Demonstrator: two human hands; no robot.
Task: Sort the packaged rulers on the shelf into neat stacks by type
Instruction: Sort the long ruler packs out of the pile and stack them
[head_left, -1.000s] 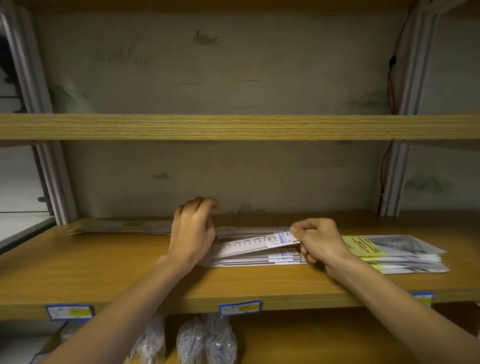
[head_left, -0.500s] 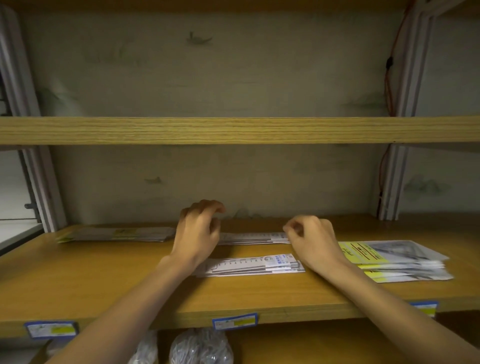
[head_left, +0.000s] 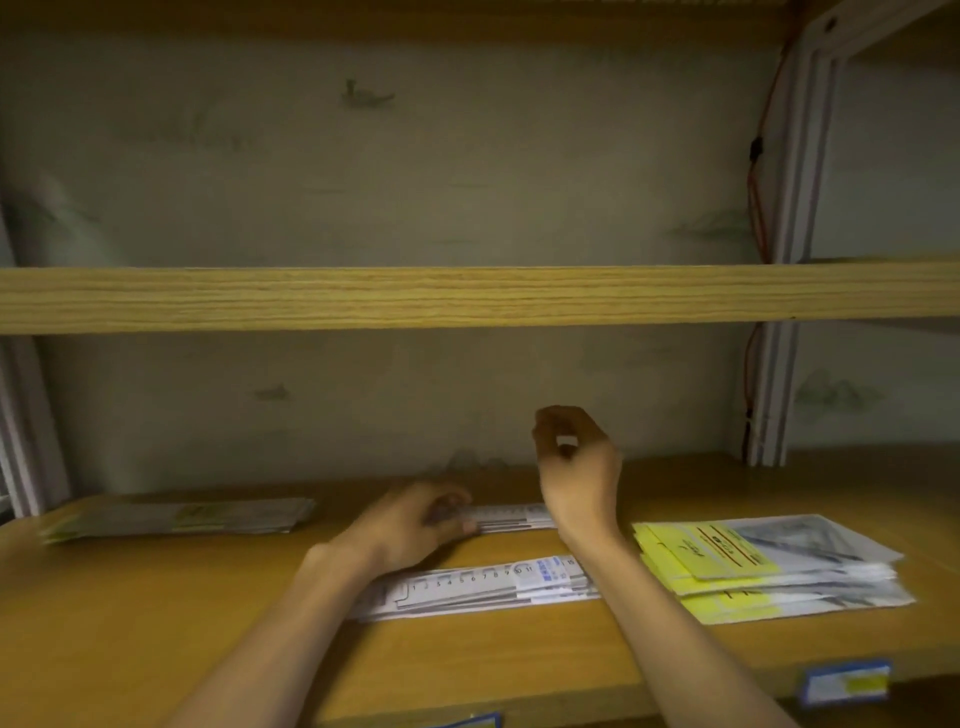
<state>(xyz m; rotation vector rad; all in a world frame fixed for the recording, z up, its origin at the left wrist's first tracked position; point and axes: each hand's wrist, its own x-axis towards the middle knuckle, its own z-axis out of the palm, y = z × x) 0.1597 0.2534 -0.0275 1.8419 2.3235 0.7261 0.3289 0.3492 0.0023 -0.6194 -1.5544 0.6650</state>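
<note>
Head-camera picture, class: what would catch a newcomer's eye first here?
The two bare arms reaching over the wooden shelf board: the left hand rests on a back stack of white packaged rulers, the right hand is raised, fingers curled. At right lies the bright yellow-and-clear stack of packets.

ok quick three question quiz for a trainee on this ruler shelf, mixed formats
1. True or false: the right hand is lifted off the shelf and holds no package.
2. Which stack has yellow cards? A) back left stack B) front middle stack C) right stack
3. Fill in: the left hand rests on the ____ row of rulers.

Key: 1 true; 2 C; 3 back
</note>
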